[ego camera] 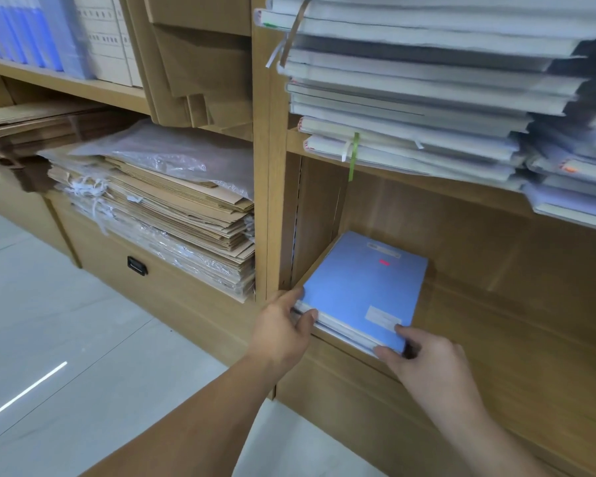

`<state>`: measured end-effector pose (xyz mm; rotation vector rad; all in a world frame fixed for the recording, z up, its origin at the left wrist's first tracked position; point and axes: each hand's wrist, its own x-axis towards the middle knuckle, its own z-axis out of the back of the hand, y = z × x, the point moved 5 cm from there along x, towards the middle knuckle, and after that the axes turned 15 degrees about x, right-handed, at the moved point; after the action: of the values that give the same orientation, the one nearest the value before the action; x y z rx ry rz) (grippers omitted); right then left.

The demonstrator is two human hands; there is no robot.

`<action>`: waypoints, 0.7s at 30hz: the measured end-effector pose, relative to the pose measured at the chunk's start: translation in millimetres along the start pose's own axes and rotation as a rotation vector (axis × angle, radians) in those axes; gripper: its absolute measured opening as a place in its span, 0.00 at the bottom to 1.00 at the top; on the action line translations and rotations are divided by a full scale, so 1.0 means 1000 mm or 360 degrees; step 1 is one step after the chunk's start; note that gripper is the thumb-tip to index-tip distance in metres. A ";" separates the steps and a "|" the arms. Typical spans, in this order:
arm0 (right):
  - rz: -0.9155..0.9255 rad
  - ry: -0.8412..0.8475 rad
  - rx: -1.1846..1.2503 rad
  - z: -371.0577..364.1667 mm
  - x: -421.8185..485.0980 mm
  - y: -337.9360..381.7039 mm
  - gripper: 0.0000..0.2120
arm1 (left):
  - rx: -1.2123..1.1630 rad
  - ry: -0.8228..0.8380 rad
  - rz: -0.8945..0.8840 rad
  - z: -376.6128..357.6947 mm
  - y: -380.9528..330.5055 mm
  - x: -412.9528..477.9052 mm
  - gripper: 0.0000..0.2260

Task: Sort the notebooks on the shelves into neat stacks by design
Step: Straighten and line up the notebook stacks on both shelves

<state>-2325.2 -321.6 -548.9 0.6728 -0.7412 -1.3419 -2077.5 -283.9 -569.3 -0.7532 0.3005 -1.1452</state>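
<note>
Lower centre: your left hand point(283, 325), fingers curled round the near left corner of the blue notebooks point(362, 290). Just right of it: your right hand point(424, 359), fingers pinching the near right corner of the same pile. The blue notebooks lie flat in a short pile at the left end of the lower shelf point(496, 321), close to its side wall. Left of centre: brown paper bags point(172, 215), stacked flat, some in plastic. Upper right: grey-white notebooks point(427, 98), an uneven heap on the shelf above.

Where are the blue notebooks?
In the head view, the blue notebooks lie at the left end of the lower shelf, under the white notebook pile, with the left hand and right hand gripping their near corners.
</note>
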 end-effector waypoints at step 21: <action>0.0252 0.0153 -0.0409 0.113 -0.094 0.157 0.17 | -0.0397 0.0061 -0.0118 0.136 -0.130 -0.128 0.19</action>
<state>-2328.1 -211.0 -364.2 0.4607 -0.5218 -1.2246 -2143.8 -143.5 -403.0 -0.9684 0.4568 -1.2065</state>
